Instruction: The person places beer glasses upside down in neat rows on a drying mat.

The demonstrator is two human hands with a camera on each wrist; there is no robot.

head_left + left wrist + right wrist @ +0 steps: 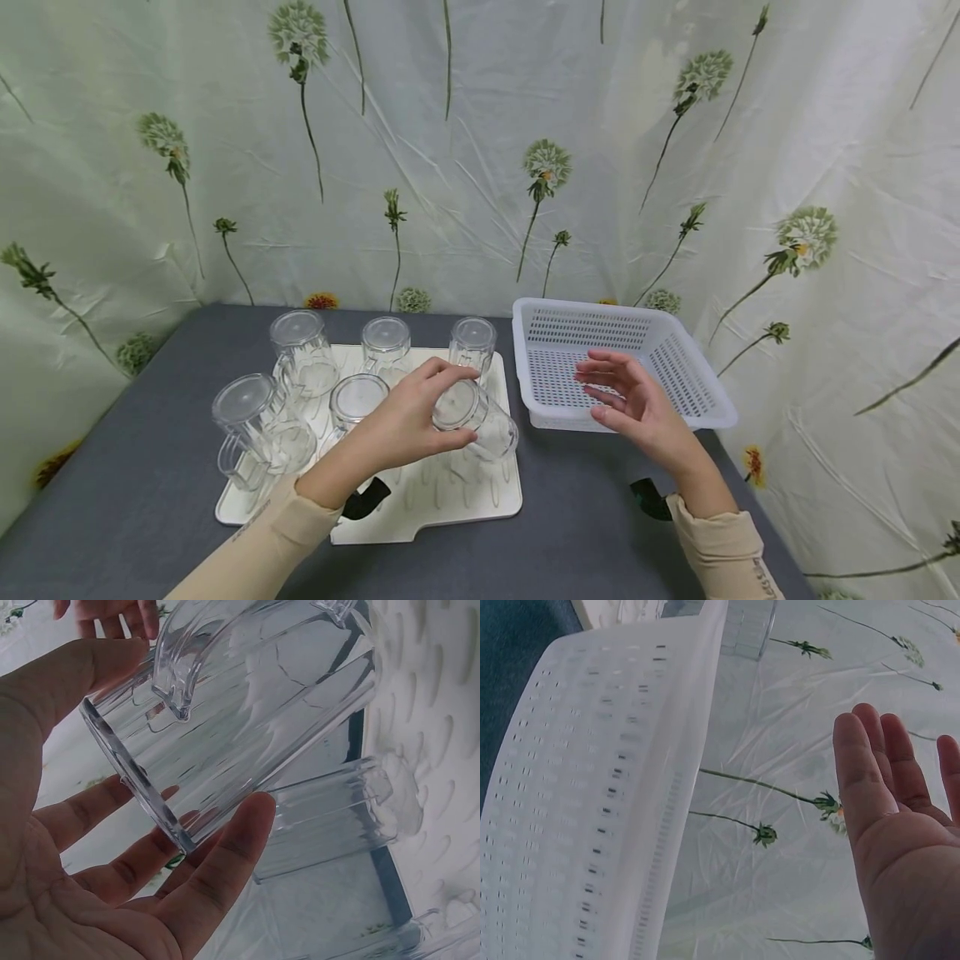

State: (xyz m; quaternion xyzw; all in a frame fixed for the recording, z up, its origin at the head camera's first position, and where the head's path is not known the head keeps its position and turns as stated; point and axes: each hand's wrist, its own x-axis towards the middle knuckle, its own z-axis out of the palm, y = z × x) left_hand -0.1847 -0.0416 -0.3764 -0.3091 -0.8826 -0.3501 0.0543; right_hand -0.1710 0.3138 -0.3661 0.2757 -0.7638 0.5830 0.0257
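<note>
In the head view my left hand (408, 417) grips a clear glass mug (491, 432) round its base, thumb on one side and fingers on the other. The mug tilts base-up over the right part of a white drying tray (465, 510). Ridged sides and a handle (176, 682) show close up in the left wrist view. My right hand (641, 408) holds nothing; its fingers (862, 765) are relaxed above the near side of a white plastic basket (716, 414).
Several more glass mugs stand base-up on the tray, among them one at the front left (251, 417), one at the back left (302, 354) and one at the back right (474, 337). A dark grey cloth (570, 508) covers the table. Behind hangs a flowered curtain (465, 150).
</note>
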